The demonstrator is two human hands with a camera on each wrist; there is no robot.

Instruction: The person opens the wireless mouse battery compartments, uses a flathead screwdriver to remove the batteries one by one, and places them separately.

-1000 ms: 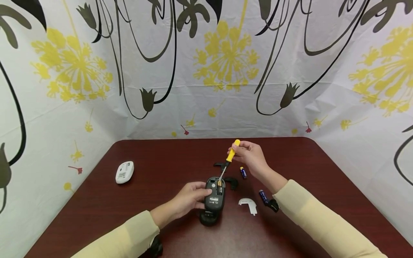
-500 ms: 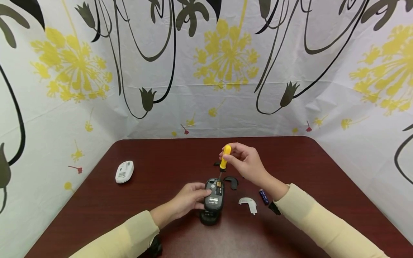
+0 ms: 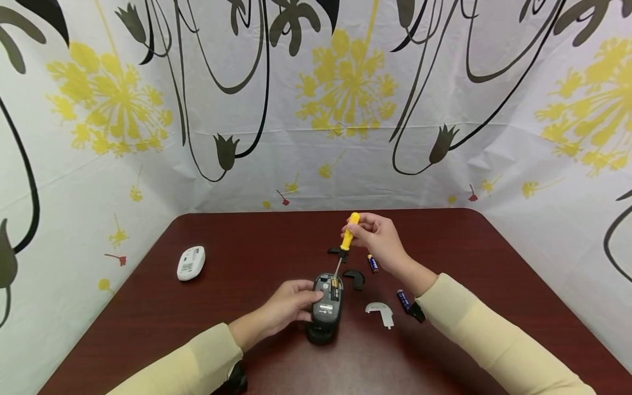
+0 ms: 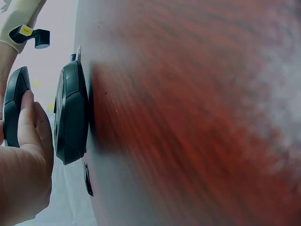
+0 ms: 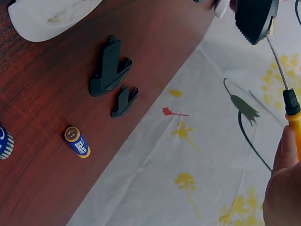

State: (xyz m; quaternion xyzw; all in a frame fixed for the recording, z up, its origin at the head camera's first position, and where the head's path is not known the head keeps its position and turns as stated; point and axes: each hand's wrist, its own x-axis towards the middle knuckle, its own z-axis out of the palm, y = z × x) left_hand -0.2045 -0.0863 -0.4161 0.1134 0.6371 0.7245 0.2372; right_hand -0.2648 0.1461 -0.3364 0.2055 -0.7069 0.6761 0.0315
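My left hand (image 3: pixel 282 304) holds a dark computer mouse (image 3: pixel 326 316) with its underside up. Its battery compartment is uncovered, and a battery (image 3: pixel 334 283) shows inside. My right hand (image 3: pixel 379 237) pinches the yellow handle of a screwdriver (image 3: pixel 349 235), whose thin shaft slants down to the upper end of that compartment. In the right wrist view, the screwdriver shaft (image 5: pixel 277 62) meets the edge of the held mouse (image 5: pixel 255 20). A second black mouse (image 4: pixel 73 113) sits on the table below the held one, as the left wrist view shows.
On the brown table (image 3: pixel 237 247), a white mouse (image 3: pixel 190 263) lies at left. Right of the held mouse are two black covers, one larger (image 5: pixel 109 68) and one smaller (image 5: pixel 124 101), a white cover (image 3: pixel 381 313), and two blue batteries, one farther (image 3: pixel 372 263) and one nearer (image 3: pixel 402 299).
The right hand dipped left with the screwdriver more upright, then rose back to the right, tilting its handle right again. The left hand and mouse have hardly moved.
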